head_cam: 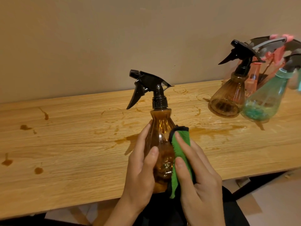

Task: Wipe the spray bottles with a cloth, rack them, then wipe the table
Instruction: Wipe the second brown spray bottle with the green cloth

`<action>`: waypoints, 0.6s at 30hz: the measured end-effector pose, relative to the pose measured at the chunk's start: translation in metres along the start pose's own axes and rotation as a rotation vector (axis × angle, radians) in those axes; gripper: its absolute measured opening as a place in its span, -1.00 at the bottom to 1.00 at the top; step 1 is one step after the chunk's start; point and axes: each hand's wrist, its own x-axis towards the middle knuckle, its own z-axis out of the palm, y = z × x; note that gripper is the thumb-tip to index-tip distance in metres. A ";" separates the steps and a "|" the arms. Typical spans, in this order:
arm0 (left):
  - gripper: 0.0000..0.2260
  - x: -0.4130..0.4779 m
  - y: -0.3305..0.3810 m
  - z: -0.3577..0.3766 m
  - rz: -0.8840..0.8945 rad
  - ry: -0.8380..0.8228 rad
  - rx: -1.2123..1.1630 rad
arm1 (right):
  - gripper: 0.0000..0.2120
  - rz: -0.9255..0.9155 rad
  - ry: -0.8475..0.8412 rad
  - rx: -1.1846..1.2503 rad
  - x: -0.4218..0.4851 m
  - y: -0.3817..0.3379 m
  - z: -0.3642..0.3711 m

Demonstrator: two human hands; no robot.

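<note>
An amber spray bottle [160, 136] with a black trigger head stands upright in front of me, above the near edge of the wooden table [73, 152]. My left hand [141, 170] grips its body from the left, thumb across the front. My right hand [195, 180] presses a green cloth [180, 152] with a dark edge against the bottle's right side, fingers laid over the cloth. At the far right, a second amber bottle [229, 97], a teal bottle [267, 98] and a pink bottle [254, 74] hang tilted from a rack.
Brown liquid stains and drops [39, 170] are spread over the tabletop, with a larger puddle [211, 131] right of the held bottle. A beige wall [97, 46] runs behind the table. Dark table legs and floor show at the lower right.
</note>
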 end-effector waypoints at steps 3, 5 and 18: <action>-0.41 -0.002 0.004 -0.002 0.025 0.002 0.027 | -0.58 -0.019 -0.068 -0.011 0.011 -0.004 -0.002; -0.38 -0.002 0.004 -0.003 0.024 -0.013 0.048 | -0.60 -0.023 -0.125 -0.021 0.026 -0.004 -0.005; -0.42 0.005 -0.004 -0.003 -0.021 0.096 -0.056 | -0.55 -0.223 -0.141 -0.274 0.002 0.004 -0.006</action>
